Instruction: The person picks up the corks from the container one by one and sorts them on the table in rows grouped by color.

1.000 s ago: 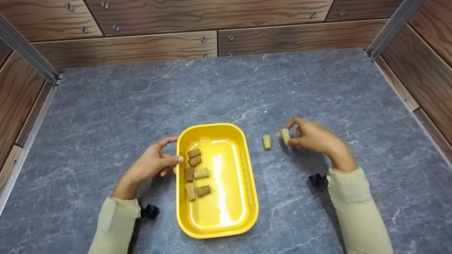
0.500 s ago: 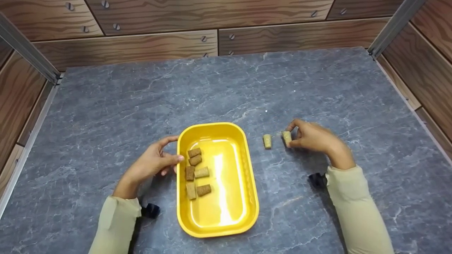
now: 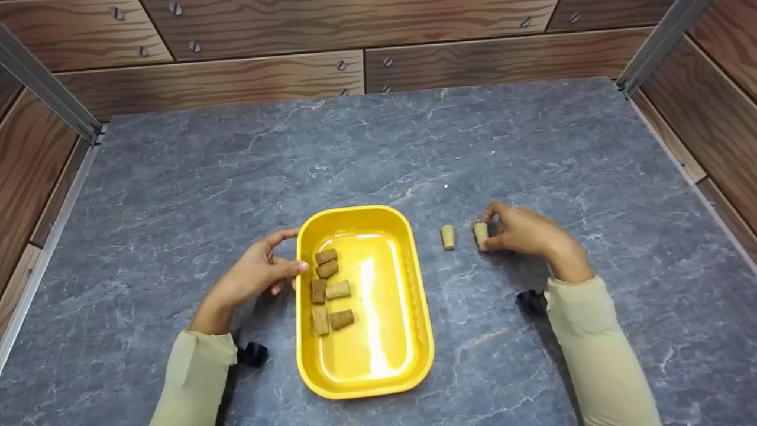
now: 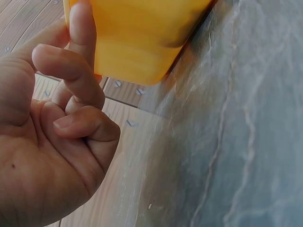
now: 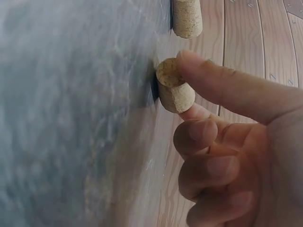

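Observation:
In the head view my left hand (image 3: 254,272) grips the left rim of a yellow tray (image 3: 423,307), thumb over the edge and fingers outside. The left wrist view shows the tray's outer wall (image 4: 137,52) between thumb and fingertips. My right hand (image 3: 523,235) pinches a light tapered cork (image 3: 480,232) by its two ends, thumb on the near end, at the tabletop. The right wrist view shows this cork (image 5: 176,94) lying on its side, the thumb against its end face. A second light cork (image 3: 447,236) lies just left of it, apart from the hand.
Inside the tray, along its left side, lie several corks, some dark brown (image 3: 341,319), others light tan (image 3: 338,289). The grey marbled tabletop (image 3: 236,165) is bordered by wood-patterned walls (image 3: 266,77) and metal corner posts (image 3: 662,50). A tiny white speck (image 3: 446,186) lies beyond the corks.
The right hand's cork has shifted slightly right and toward the near side, down to the tabletop, and the hand is now almost still. My left hand keeps its grip on the tray.

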Motion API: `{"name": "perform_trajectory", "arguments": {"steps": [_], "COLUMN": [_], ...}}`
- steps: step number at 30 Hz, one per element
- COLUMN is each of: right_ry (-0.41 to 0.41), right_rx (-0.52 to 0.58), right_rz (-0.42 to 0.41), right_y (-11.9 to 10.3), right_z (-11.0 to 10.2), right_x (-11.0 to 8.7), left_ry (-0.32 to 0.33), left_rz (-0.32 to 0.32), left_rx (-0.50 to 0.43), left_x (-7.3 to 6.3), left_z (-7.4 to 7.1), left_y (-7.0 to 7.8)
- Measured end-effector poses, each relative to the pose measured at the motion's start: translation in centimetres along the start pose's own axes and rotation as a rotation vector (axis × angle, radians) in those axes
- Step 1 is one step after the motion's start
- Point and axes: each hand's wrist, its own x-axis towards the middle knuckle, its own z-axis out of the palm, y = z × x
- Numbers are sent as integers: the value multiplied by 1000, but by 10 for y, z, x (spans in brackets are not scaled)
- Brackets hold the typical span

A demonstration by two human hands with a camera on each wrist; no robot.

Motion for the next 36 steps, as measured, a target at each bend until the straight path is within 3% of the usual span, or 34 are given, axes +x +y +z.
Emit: {"name": "perform_trajectory", "arguments": {"steps": [24, 36], "right_ry": [-51, 68], "right_rx": [56, 26], "right_rz": [-22, -87], "right_y": [1, -29], "right_z": [-4, -12], "right_x": [-1, -21], "left_ry": [2, 0], "left_rz": [-14, -8], "left_rx": [-4, 1], "left_x": [-1, 0], "left_z": [1, 0], "left_y": [0, 0]}}
